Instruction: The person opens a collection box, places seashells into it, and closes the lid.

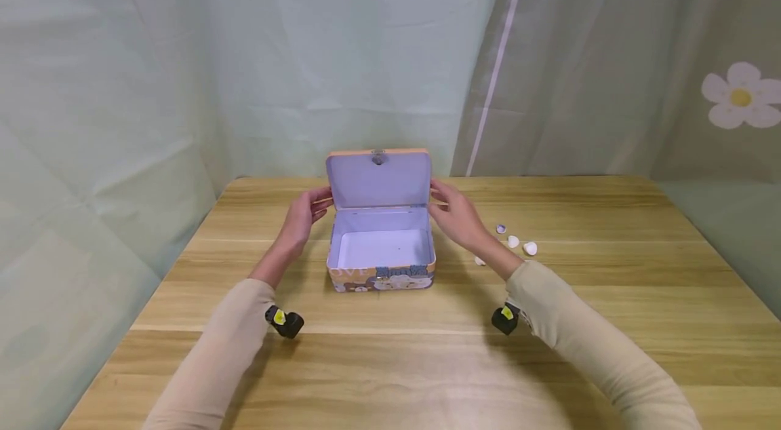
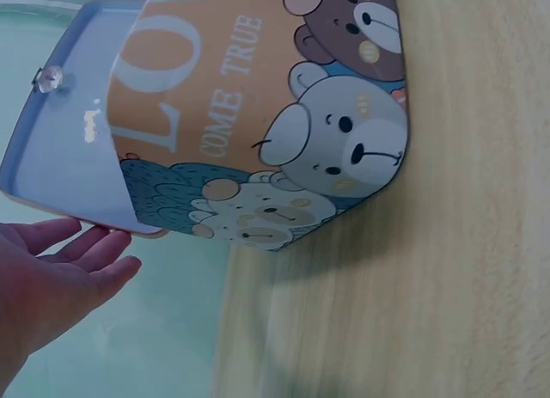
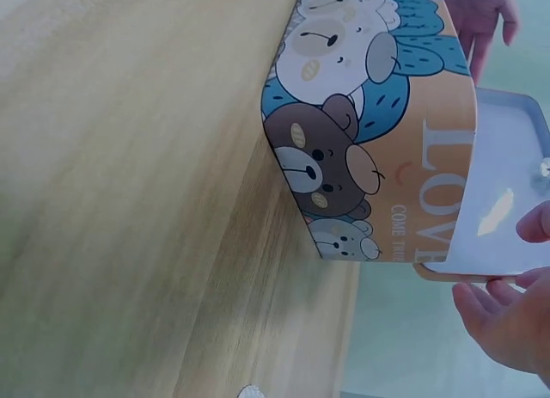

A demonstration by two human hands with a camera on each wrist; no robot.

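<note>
A small tin box point(image 1: 381, 275) printed with cartoon bears and "LOVE" stands mid-table, its hinged lid point(image 1: 378, 182) raised upright and its pale inside bare. My left hand point(image 1: 305, 216) sits at the lid's left edge with its fingers relaxed, the tips at the rim. On the other side, my right hand point(image 1: 457, 213) reaches the lid's right edge, fingers loosely extended. In the left wrist view the left hand point(image 2: 60, 269) lies just under the lid point(image 2: 60, 149), beside the box point(image 2: 258, 114). The right wrist view shows the right hand point(image 3: 507, 321) at the lid point(image 3: 507, 192) of the box point(image 3: 369, 157).
Several small white and bluish shell-like pieces point(image 1: 521, 243) lie on the wooden table point(image 1: 390, 362) just right of my right hand. Pale green curtains hang behind the table, one with a white flower point(image 1: 739, 96). Small cameras sit on both wrists.
</note>
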